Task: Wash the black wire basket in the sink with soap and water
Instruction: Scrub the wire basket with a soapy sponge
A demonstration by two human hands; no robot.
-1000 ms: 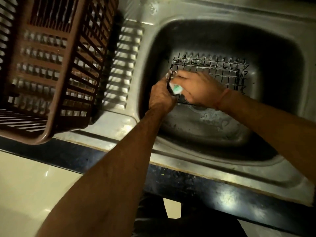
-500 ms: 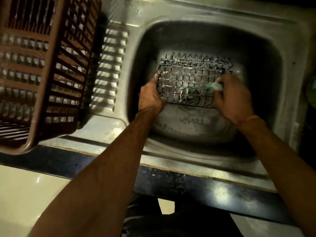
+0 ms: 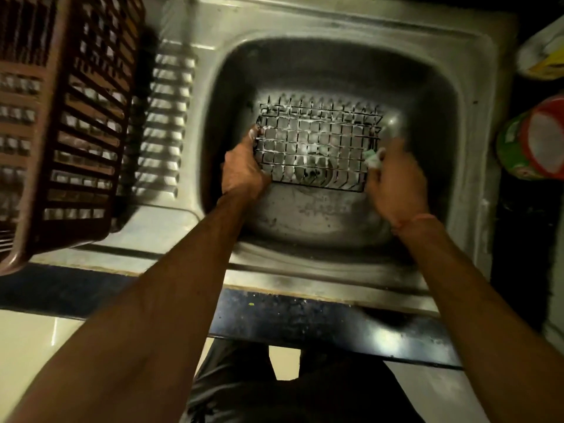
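Hands are working inside the sink, one at each end of the basket. The left hand is gripping the basket's left edge, fingers curled round the wire with suds on the fingertips. The right hand is pinching a small pale green scrubber and pressing it against the basket's right edge; this hand is slightly blurred. A red thread is circling the right wrist.

The basket is being held above the sink floor, tilted with its grid facing the camera, and white foam is clinging to many of its wires. Through the mesh the drain is showing.

A brown plastic crate is sitting on the ribbed drainboard left of the bowl, well apart from the basket. On the dark counter to the right, a green and red container is standing near the sink rim, with a yellow and white packet behind it. The light is dim.
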